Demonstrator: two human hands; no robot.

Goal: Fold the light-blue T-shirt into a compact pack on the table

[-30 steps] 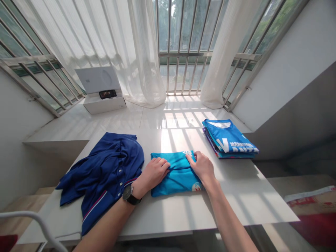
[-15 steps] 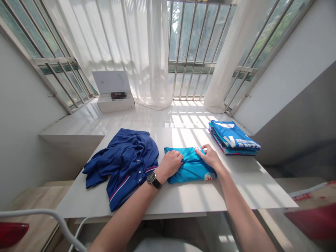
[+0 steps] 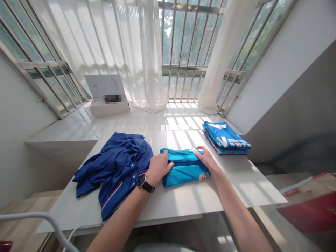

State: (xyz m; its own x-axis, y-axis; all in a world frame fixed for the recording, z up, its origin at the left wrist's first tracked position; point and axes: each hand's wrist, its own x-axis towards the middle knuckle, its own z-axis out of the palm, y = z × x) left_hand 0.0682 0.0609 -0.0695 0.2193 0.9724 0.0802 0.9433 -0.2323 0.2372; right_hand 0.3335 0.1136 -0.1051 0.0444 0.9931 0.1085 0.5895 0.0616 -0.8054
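A turquoise shirt [image 3: 187, 173], folded into a narrow bundle with a crease along its middle, lies in front of me. White print shows at its far right edge and a round badge at its near right corner. My left hand [image 3: 159, 168], with a black-strapped watch on the wrist, grips the bundle's left end, thumb on top. At the far right edge, my right hand [image 3: 206, 158] pinches the cloth between thumb and fingers. Left of the bundle lies a crumpled navy polo shirt [image 3: 123, 164] with buttons and striped trim. Some fingertips are hidden by cloth.
A stack of folded shirts [image 3: 227, 138] sits at the right of the white table [image 3: 181, 204]. On the window ledge behind stands an open white box [image 3: 110, 108]. A white curved tube [image 3: 49, 220] crosses the lower left, and a red and brown bag [image 3: 309, 206] is at the right.
My left hand has shifted from the top of the turquoise shirt to its left end and now grips it. The middle crease shows more openly. The whole view has shifted slightly.
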